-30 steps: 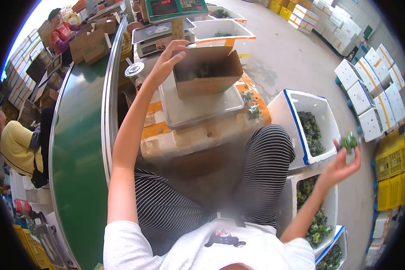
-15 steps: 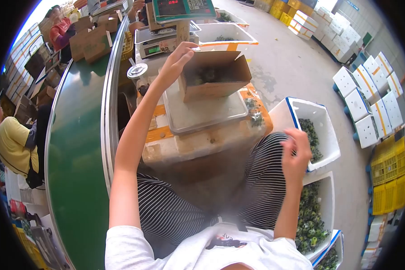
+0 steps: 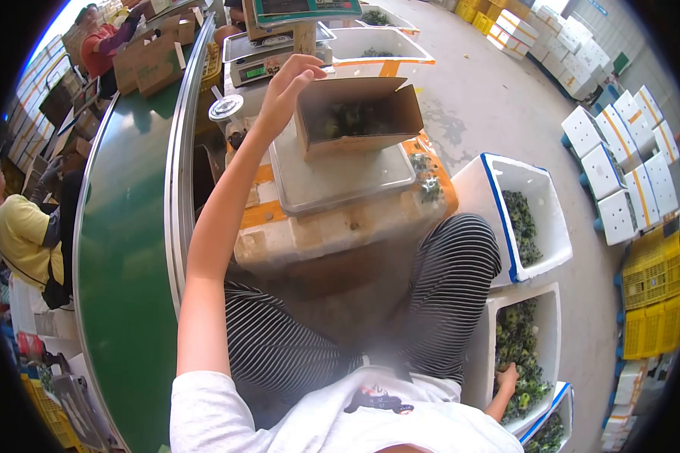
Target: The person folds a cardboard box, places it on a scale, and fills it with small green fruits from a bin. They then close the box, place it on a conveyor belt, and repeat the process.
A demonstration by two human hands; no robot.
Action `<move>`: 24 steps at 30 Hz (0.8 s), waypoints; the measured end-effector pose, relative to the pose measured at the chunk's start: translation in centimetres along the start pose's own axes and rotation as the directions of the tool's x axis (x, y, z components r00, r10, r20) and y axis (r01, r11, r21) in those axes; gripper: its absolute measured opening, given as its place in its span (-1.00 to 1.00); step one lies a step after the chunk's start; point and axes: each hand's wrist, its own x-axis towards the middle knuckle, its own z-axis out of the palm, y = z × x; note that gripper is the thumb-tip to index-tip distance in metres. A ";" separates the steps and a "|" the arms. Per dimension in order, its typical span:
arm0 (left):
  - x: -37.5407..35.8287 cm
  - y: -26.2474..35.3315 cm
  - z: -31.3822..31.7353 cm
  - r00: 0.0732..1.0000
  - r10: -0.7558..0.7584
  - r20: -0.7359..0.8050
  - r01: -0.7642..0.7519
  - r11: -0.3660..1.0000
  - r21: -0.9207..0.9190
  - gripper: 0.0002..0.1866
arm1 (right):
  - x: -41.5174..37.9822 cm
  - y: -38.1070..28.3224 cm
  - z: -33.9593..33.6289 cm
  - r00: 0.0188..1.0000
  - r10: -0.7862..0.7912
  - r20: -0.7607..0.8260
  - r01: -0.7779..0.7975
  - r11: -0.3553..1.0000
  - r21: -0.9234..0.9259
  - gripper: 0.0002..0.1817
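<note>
My left hand [image 3: 289,87] is at the far left corner of an open cardboard box [image 3: 355,143]. Its fingers are loosely stretched out above the rim. Dark green produce [image 3: 351,119] lies inside that box, which stands on a pale, tray-like plate [image 3: 340,189] atop a taped foam box [image 3: 317,243]. Down at my right side, my right hand [image 3: 508,377] reaches into a white foam box [image 3: 549,325]. Small dark green leafy pieces [image 3: 517,332] fill it, and my fingertips are partly hidden among them.
A green conveyor belt [image 3: 132,249] runs along my left, with people beyond it. Scales [image 3: 261,69] and a lidded cup [image 3: 227,109] stand ahead. Another foam box of greens [image 3: 563,249] is at my right knee; yellow crates [image 3: 653,325] are stacked farther right.
My right hand has dropped from beside my knee into the foam box of greens. My left hand stays at the cardboard box's corner, shifted slightly up and left in view.
</note>
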 end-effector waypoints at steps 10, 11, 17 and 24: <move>-0.1 1.1 -0.4 1.000 0.002 -0.012 -0.002 1.000 0.006 -0.71 | 2.5 2.5 1.2 0.932 -0.215 -0.293 0.239 0.970 0.049 -0.74; -0.1 1.2 -0.4 1.000 0.006 0.000 -0.006 1.000 0.008 -0.71 | 3.0 2.9 1.1 0.893 -0.273 -0.358 0.300 0.954 0.023 -0.74; 0.1 1.2 -1.0 0.989 0.049 0.136 -0.065 0.991 0.113 -0.71 | -3.6 -5.5 -9.9 0.691 -0.379 -0.616 0.526 0.848 0.068 -0.83; 0.7 2.5 -2.0 0.950 0.122 0.288 -0.232 0.891 0.390 -0.68 | -20.3 -25.5 -22.3 -0.202 0.027 -0.979 0.979 -0.016 -0.203 -0.86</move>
